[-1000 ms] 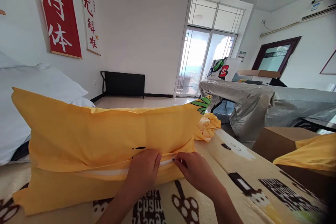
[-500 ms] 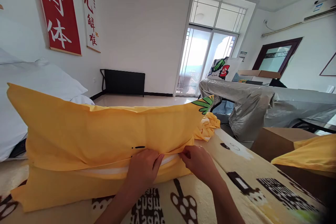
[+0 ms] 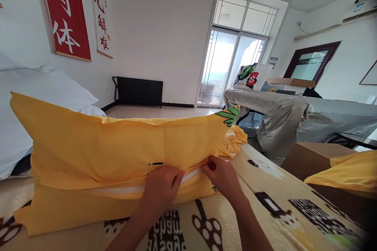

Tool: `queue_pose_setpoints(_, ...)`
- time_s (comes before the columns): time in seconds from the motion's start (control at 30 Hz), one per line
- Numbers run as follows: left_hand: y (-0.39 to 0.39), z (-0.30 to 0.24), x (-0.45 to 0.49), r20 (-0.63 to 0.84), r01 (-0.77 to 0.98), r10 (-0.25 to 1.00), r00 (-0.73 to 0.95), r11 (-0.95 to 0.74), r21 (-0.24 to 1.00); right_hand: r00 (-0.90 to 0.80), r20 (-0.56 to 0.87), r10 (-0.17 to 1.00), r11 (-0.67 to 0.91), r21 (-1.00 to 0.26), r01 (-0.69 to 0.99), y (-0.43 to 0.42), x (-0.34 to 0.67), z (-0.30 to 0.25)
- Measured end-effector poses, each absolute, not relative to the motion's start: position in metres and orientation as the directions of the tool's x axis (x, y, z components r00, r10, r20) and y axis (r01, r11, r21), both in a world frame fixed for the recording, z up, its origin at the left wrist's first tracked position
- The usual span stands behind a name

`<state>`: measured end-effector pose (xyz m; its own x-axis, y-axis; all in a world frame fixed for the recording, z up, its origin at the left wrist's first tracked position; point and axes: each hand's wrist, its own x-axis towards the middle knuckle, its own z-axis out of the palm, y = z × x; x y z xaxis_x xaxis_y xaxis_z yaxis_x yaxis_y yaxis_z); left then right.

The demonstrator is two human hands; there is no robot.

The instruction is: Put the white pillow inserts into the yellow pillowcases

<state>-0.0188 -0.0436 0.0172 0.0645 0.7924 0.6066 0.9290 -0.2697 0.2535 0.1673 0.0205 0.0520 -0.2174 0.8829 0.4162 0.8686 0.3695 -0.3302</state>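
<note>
A yellow pillowcase (image 3: 118, 141) with a plump filling stands on its long side, its lengthwise opening facing me. A white strip (image 3: 126, 190) shows in that opening; I cannot tell whether it is a zip or the pillow inside. My left hand (image 3: 161, 186) is closed on the flap at the middle of the opening, most fingertips hidden behind the cloth. Toward the right end, my right hand (image 3: 222, 174) pinches the flap's edge between thumb and fingers. A green leaf print (image 3: 229, 116) marks the upper right corner.
Beneath lies a cream patterned blanket (image 3: 250, 219). Crumpled yellow cloth (image 3: 234, 141) sits behind the right corner. White pillows (image 3: 53, 90) are at left. At right stand a cardboard box (image 3: 315, 157) with yellow cloth (image 3: 347, 172) over it, and a table under silver sheeting (image 3: 273, 113).
My right hand has shifted slightly up and right along the flap, lifting its edge. A small green print now shows below that hand. My left hand stays almost where it was.
</note>
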Motion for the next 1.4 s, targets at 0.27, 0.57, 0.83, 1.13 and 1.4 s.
queue_pose_setpoints(0.27,-0.042,0.014,-0.023,0.595,0.928,0.802,0.051,-0.258,0.269,-0.345,0.435,0.832,0.483,-0.26,0.836,0.027,0.164,0.043)
queue_pose_setpoints(0.57,-0.042,0.015,-0.023,0.616,0.931,0.786,0.06,-0.267,0.249,-0.355,0.56,0.748,0.507,-0.139,0.85,0.029,0.166,0.043)
queue_pose_setpoints(0.83,-0.041,0.018,-0.021,0.591,0.926,0.804,0.06,-0.266,0.268,-0.271,0.554,0.787,0.387,-0.102,0.916,0.022,0.156,0.041)
queue_pose_setpoints(1.13,-0.043,0.019,-0.027,0.563,0.899,0.825,0.04,-0.276,0.341,-0.337,0.571,0.748,0.506,-0.163,0.847,0.023,0.159,0.04)
queue_pose_setpoints(1.4,-0.045,0.021,-0.025,0.805,0.908,0.556,0.207,-0.416,0.054,-0.48,0.757,0.443,0.734,0.001,0.68,0.027,0.151,0.033)
